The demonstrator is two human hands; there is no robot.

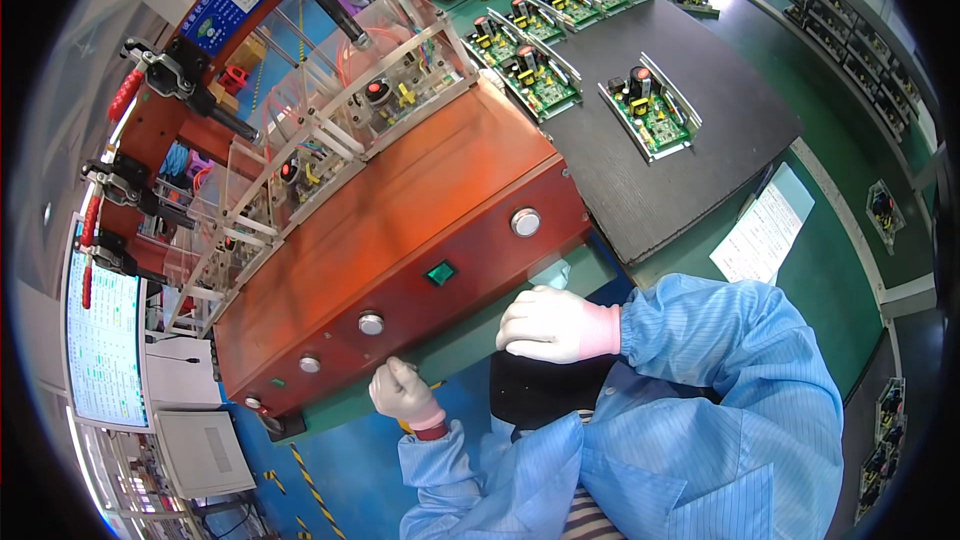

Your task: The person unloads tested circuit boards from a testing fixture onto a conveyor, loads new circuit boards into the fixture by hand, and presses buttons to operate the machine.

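Both my hands wear white gloves with pink cuffs. My left hand (pixel 405 395) is curled into a loose fist in front of the orange-red test bench (pixel 400 210), below a round silver button (pixel 371 323). Nothing shows in its fingers. My right hand (pixel 552 325) hangs near the green table edge with its back up and its fingers folded under, close to the bench's right end. No object shows in it either. The bench front also carries a green rocker switch (pixel 440 273) and another round silver button (pixel 525 222). Neither hand touches the buttons.
On the bench, clear fixtures (pixel 330 130) hold circuit boards under red-handled toggle clamps (pixel 125 95). One circuit board (pixel 652 115) lies on the black mat (pixel 700 170), with several more in a row (pixel 535 80) beyond. A paper sheet (pixel 765 225) lies at right; a monitor (pixel 105 340) stands at left.
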